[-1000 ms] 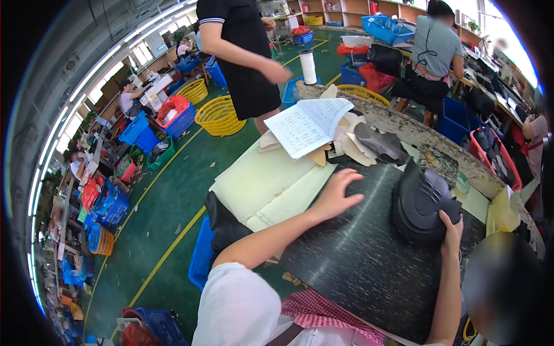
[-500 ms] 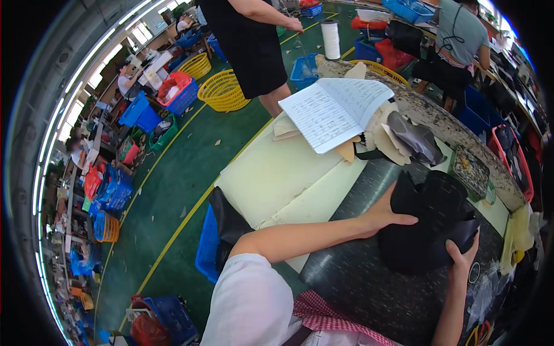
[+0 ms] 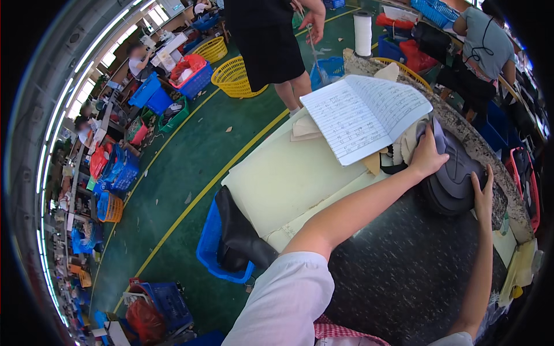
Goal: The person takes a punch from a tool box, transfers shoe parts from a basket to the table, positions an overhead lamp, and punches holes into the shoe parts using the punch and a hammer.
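Observation:
At the far right of the dark speckled tabletop lies a stack of curved black cut pieces, smooth like leather. My left hand grips the stack's left side, thumb on top. My right hand holds its right edge, with the fingers along the outer side. Just left of the stack an open notebook with handwritten pages rests on pale cut pieces. Part of the stack's far edge is hidden behind my left hand.
Large pale sheets cover the table's left part. A blue bin with black material stands beside it. A stone-patterned ledge bounds the far side, bearing a white thread cone. A person in black shorts stands beyond.
Both hands have moved away from me with the black pieces, from the table's middle to its far edge beside the notebook. The standing person's hand has come lower. The view has shifted.

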### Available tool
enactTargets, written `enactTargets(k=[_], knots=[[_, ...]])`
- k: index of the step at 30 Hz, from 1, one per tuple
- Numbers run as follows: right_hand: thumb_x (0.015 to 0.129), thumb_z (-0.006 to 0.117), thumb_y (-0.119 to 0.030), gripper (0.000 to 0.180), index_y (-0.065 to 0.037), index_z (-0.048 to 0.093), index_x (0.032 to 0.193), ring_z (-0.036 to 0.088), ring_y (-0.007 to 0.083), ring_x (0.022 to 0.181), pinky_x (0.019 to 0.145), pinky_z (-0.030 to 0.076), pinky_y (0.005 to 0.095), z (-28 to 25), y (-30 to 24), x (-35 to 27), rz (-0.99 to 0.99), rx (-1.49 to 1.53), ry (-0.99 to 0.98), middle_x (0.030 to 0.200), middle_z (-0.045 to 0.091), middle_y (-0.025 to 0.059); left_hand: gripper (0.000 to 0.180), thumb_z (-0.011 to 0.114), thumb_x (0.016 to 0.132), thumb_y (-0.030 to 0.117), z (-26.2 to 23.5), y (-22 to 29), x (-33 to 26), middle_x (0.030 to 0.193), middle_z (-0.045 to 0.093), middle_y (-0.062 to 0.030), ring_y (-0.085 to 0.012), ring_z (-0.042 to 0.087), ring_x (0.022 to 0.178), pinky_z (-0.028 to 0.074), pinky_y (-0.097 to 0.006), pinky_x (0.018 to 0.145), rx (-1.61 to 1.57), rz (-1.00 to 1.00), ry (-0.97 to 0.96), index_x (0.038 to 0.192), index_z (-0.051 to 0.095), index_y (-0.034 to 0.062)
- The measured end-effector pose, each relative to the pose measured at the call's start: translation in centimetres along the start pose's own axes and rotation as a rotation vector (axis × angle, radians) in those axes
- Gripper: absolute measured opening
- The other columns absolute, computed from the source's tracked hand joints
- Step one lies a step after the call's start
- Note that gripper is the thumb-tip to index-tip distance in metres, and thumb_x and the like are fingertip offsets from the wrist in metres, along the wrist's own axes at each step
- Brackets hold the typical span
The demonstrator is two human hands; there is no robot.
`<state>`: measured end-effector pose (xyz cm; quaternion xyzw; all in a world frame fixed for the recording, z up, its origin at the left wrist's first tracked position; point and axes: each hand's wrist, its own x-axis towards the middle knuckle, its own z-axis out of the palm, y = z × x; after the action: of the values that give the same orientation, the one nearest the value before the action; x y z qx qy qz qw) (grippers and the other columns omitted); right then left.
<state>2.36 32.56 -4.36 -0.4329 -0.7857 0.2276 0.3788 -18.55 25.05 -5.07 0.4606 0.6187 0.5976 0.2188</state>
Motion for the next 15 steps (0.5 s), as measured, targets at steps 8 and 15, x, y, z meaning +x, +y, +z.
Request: enactTargets(k=[8, 15], knots=[[0.089, 0.049, -0.029, 0.059, -0.013, 0.02, 0.139, 0.035, 0.033, 0.124, 0.098, 0.032, 0.0398, -2.4, -2.7, -3.7, 0.075, -0.078, -0.138, 0.136, 0.032, 0.0194, 0.098, 0.07, 0.059, 0.015, -0.6, 1.9, 1.5, 0.12, 0.042, -0.0273, -0.0405, 0.047, 0.107, 0.037, -0.039, 0.094, 0.102, -0.198, 0.027, 0.136, 0.011, 0.0018], [0.07, 0.067, -0.011, 0.065, -0.008, 0.037, 0.128, 0.036, 0.0293, 0.121, 0.1, 0.027, 0.0396, 1.1, -13.4, -6.9, -0.464, -0.489, -0.344, 0.135, 0.034, 0.0116, 0.101, 0.068, 0.069, 0.025, -2.9, 1.6, -0.5, 0.133, 0.016, -0.0366, -0.0434, 0.018, 0.128, 0.018, -0.04, 0.106, 0.187, 0.058, 0.079, 0.133, -0.002, -0.0103]])
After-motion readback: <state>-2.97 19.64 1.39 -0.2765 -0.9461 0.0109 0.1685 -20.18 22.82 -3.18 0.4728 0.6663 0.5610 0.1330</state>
